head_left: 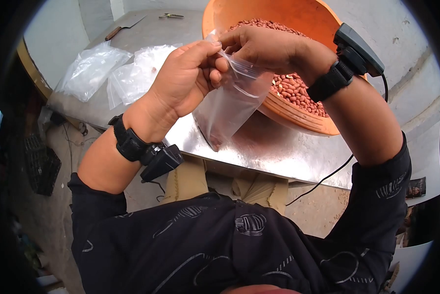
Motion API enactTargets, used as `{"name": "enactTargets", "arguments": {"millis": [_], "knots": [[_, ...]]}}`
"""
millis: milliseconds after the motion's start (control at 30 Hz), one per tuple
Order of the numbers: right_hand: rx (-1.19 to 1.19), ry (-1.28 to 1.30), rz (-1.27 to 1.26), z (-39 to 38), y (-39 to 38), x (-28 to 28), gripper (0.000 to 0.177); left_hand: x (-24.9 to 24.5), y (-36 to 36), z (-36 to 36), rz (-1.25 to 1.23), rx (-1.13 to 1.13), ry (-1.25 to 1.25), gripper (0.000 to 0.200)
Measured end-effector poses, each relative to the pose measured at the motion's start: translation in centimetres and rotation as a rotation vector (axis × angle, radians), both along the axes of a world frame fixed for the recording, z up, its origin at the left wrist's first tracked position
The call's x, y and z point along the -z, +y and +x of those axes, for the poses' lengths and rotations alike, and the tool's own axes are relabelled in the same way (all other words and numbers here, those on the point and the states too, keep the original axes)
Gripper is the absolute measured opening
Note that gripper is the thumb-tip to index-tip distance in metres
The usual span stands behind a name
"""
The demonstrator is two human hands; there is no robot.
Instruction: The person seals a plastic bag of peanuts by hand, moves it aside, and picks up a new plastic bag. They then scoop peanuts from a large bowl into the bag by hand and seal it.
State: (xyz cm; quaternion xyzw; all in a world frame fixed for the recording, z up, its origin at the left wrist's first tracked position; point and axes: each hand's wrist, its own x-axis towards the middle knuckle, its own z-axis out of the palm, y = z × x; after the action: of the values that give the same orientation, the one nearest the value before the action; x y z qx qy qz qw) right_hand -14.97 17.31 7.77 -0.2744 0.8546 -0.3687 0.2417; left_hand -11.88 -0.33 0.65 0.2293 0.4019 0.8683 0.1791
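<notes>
A clear plastic bag point(232, 105) hangs from my two hands over the metal table, its top gathered between my fingers. My left hand point(188, 73) pinches the bag's upper edge between thumb and fingers. Right beside it, my right hand point(264, 49) is bent over the same edge with its fingers closed on the plastic; its fingertips are partly hidden. Behind the bag and my right hand, a large orange basin point(298, 120) leans tilted toward me. Red-skinned peanuts point(298, 91) lie inside it.
Two piles of clear plastic bags, a left pile point(92, 68) and a nearer one point(141, 68), lie on the metal table point(279, 152). A knife point(124, 28) and a small metal tool point(171, 16) rest farther back. A black cable point(323, 181) runs past the table's front edge.
</notes>
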Motion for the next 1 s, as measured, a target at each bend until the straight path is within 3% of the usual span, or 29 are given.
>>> {"name": "enactTargets", "arguments": {"millis": [200, 400, 500, 633, 733, 800, 933, 1000], "knots": [[-0.049, 0.022, 0.015, 1.2, -0.6, -1.1, 0.040, 0.0, -0.7, 0.2, 0.042, -0.008, -0.033, 0.013], [-0.045, 0.119, -0.010, 2.1, -0.4, -2.5, 0.032, -0.8, -1.2, 0.9, 0.064, -0.112, -0.097, 0.013], [-0.015, -0.030, -0.218, 2.1, 0.8, -3.0, 0.026, -1.0, -1.7, 1.0, 0.066, -0.178, -0.116, 0.016], [-0.175, 0.406, 0.120, 2.1, 1.5, -2.2, 0.015, -0.4, -2.4, 0.5, 0.024, -0.180, -0.125, 0.020], [-0.207, 0.498, 0.212, 2.6, 0.8, -1.7, 0.013, -0.6, -3.1, 0.7, -0.154, -0.214, -0.108, 0.024], [-0.226, 0.558, 0.112, 3.0, 0.6, -1.4, 0.011, -1.0, -3.7, 0.9, -0.316, -0.201, -0.091, 0.025], [-0.274, 0.641, 0.142, 4.1, -0.2, -2.0, 0.013, -1.9, -4.3, 0.2, -0.534, -0.220, -0.044, 0.023], [-0.266, 0.624, 0.162, 4.2, -0.1, -2.3, 0.013, -1.9, -3.9, 0.3, -0.458, -0.223, -0.036, 0.022]]}}
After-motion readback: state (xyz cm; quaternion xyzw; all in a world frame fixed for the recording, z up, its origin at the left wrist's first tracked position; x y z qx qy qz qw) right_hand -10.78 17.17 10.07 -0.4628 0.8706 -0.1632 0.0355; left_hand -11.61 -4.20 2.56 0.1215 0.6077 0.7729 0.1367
